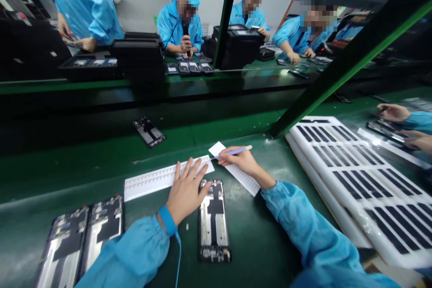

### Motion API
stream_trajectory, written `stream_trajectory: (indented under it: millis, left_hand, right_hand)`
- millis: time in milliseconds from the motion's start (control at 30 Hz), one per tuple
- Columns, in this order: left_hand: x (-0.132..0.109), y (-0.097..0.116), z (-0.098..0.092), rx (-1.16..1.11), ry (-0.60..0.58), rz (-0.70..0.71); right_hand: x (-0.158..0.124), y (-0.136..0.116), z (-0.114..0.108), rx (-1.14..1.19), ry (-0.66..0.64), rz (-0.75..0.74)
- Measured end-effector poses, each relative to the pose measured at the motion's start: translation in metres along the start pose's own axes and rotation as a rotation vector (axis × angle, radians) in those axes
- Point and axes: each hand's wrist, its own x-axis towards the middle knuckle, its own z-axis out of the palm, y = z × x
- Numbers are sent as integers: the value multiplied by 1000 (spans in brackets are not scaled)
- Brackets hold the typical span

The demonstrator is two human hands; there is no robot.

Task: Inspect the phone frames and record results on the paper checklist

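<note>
My left hand (187,189) lies with spread fingers on a white strip sheet (148,183) printed with rows of small marks. A blue wrist strap (166,220) with a cord circles that wrist. In my right hand (241,162), the fingers pinch a slim light-purple pen-like tool (236,150). Its thin tip is at the right end of the strip sheet. Under my right hand lies a second white sheet of small labels (245,180). Just below my hands is an opened phone body (214,225), its metal frame and dark flex strip showing.
Two more opened phones (103,220) lie at left, another (149,132) farther back. White foam trays (337,166) with dark slots are stacked at right. A green post (324,72) slants across. Co-workers in blue sit behind; a co-worker's hands (394,112) are at far right.
</note>
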Motion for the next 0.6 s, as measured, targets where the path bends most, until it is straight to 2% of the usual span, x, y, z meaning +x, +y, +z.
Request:
stream_trajectory:
  millis: [67,133,200,267,367,433,500,600]
  left_hand:
    - [-4,4,-13,-4,2,1]
    - [-19,8,-32,-23,6,27]
    - [-47,13,-51,-52,-23,83]
    - [-83,17,-62,-65,-81,152]
    - [-133,23,-58,-49,-125,238]
    - [-151,27,-48,-49,-125,273]
    - [-156,30,-40,-69,-132,297]
    - [-151,32,-36,-87,-137,338]
  right_hand:
    - [-19,-13,7,30,73,-27]
    - [-50,-20,16,46,114,-30]
    - [-90,-16,27,52,100,5]
    - [-132,-4,38,60,54,52]
    - [-181,17,52,37,11,87]
    - [-197,26,58,-18,-8,80]
    - [-201,29,60,-75,-34,61]
    - [-197,27,60,-120,-60,7]
